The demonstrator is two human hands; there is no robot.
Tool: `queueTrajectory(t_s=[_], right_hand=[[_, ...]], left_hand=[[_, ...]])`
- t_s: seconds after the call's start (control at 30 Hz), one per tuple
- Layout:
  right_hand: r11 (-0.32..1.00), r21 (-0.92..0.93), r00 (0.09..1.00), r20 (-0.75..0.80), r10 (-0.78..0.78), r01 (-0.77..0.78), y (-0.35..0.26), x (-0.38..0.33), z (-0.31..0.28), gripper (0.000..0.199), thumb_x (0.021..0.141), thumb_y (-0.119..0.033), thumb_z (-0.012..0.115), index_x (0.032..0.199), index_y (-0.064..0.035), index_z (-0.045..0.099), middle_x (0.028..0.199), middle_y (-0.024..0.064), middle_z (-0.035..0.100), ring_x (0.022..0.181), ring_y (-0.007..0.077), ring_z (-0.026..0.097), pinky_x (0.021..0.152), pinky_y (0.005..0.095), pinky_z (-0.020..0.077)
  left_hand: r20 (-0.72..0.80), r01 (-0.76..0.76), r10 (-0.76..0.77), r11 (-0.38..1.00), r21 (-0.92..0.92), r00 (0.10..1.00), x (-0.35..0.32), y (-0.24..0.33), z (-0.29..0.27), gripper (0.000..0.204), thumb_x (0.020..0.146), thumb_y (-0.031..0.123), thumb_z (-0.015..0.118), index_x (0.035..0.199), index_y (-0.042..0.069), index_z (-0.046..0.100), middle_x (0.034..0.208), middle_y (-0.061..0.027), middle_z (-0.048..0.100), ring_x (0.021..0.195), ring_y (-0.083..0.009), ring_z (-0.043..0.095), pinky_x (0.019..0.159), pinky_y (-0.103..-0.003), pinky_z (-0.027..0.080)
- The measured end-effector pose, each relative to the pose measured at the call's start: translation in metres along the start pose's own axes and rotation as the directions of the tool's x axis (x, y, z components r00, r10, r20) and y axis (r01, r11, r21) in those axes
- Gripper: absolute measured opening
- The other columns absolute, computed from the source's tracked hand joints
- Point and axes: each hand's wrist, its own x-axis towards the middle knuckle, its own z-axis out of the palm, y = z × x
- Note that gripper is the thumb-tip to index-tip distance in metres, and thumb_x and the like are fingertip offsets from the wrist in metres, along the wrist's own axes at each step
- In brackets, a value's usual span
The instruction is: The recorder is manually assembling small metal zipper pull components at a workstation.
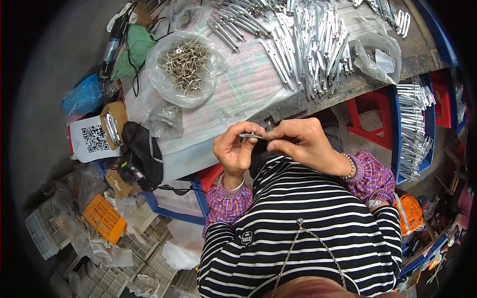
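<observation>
In front of my striped shirt, at the table's near edge, my two hands meet over one small silver metal part (pixel 247 135). My left hand (pixel 233 151) pinches it between thumb and fingertips, and a thin pin-like piece stands up from it. From the other side, my right hand (pixel 309 145) has its thumb and forefinger closed at the part's right end. The fingers hide much of its shape. Beyond my left hand, a clear plastic bag (pixel 214 57) lies open, full of small brass-coloured pins (pixel 185 67). Flat silver metal strips (pixel 318 47) lie heaped beyond my right hand.
Foam sheeting (pixel 238 84) covers part of the worktable. A smaller plastic bag (pixel 380 62) sits at its right edge. A blue bin (pixel 396 166) of metal pieces and a red stool (pixel 370 116) stand right. A black cloth item (pixel 144 154) and an orange basket (pixel 104 218) are left.
</observation>
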Motion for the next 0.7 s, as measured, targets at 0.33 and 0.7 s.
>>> queueTrajectory(t_s=[0.33,0.7], right_hand=[[0.777,-0.478,0.911,0.244,-0.331,0.41,-0.011,-0.003,-0.01,0.028,0.067,-0.002,0.063,0.094,0.0041,0.058,0.07,0.0073,0.051,0.055,0.0174,0.054,0.045,0.0304,0.0433],[0.965,-0.161,0.975,0.122,-0.189,0.207,0.004,0.006,-0.01,0.016,0.071,0.002,0.065,0.086,0.0004,0.061,0.065,0.0108,0.054,0.056,0.0261,0.057,0.049,0.0339,0.0432]], left_hand=[[0.17,-0.234,0.17,0.83,0.507,0.971,0.007,0.013,-0.004,0.011,0.069,-0.009,0.058,0.079,-0.004,0.059,0.068,-0.011,0.06,0.063,-0.0215,0.06,0.059,-0.027,0.046],[-0.012,0.197,-0.198,0.978,-0.071,0.98,-0.005,-0.007,-0.002,0.01,0.082,-0.003,0.06,0.091,-0.007,0.06,0.08,-0.0099,0.063,0.075,-0.0154,0.061,0.071,-0.024,0.049]])
